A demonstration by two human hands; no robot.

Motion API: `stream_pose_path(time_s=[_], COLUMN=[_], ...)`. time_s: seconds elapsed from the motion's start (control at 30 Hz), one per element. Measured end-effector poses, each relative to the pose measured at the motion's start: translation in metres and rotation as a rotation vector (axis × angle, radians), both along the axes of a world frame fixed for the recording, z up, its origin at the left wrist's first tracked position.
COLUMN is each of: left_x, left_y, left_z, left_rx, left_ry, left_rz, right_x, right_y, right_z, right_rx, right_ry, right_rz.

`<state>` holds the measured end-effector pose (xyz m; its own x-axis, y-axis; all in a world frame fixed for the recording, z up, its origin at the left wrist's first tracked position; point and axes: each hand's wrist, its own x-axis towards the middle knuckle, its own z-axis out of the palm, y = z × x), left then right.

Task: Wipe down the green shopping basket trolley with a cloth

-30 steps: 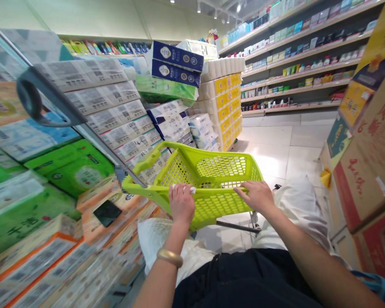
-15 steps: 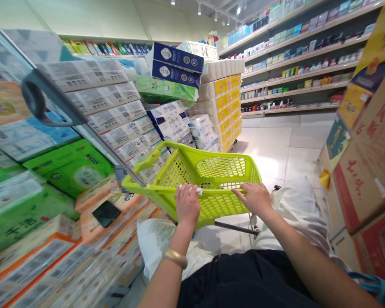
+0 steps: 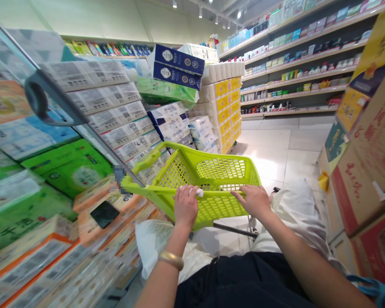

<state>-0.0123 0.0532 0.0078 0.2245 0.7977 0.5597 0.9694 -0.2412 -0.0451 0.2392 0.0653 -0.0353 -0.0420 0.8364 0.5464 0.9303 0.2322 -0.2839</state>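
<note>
A lime-green shopping cart with a perforated plastic basket stands right in front of me. My left hand is closed over the basket's near rim, fingers curled. A small crumpled white thing, like a tissue, sticks out from under those fingers. Farther right along the same rim, my right hand grips with its fingers over the edge and the thumb stretched out to the left. The fingertips of both hands are partly hidden. Through the holes, the visible inside of the basket shows no goods.
On the left rise stacked tissue packs, with a dark phone lying on an orange pack. A grey-handled metal pole slants across them. Cardboard boxes line the right side. Behind the tiled floor are stocked shelves.
Almost nothing differs. Both hands stay on the cart's rim, with the left forearm shifted very slightly left. The view has moved a tiny bit.
</note>
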Motion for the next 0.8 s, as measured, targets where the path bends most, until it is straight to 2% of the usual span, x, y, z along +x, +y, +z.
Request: stream_pose_path(time_s=[0.1,0.23,0.3,0.4,0.5,0.6,0.7,0.8], left_x=[0.012,0.043,0.047,0.032,0.009,0.004,0.024,0.047], left_y=[-0.002,-0.006,-0.007,-0.005,-0.002,-0.001,-0.004,-0.009], left_z=[-0.006,-0.018,-0.019,-0.011,-0.001,0.002,-0.007,-0.017], left_rx=[-0.009,-0.046,-0.057,-0.064,-0.022,0.004,-0.008,-0.05], left_ry=[-0.019,-0.019,-0.016,0.002,-0.025,-0.043,-0.047,-0.028], left_rz=[0.014,-0.1,-0.148,-0.16,-0.035,0.054,0.031,-0.104], right_x=[0.0,0.001,0.003,0.005,0.005,0.004,0.002,0.003], right_y=[0.001,0.002,0.002,0.003,0.004,0.004,0.004,0.004], right_z=[0.0,0.0,0.001,0.001,0.001,0.0,-0.001,-0.002], right_rx=[-0.004,0.006,0.008,-0.001,-0.012,-0.003,0.01,0.023], right_ry=[-0.016,-0.022,-0.021,-0.021,-0.025,-0.028,-0.031,-0.032], right_rz=[0.003,0.005,0.004,0.002,0.002,0.001,0.0,0.001])
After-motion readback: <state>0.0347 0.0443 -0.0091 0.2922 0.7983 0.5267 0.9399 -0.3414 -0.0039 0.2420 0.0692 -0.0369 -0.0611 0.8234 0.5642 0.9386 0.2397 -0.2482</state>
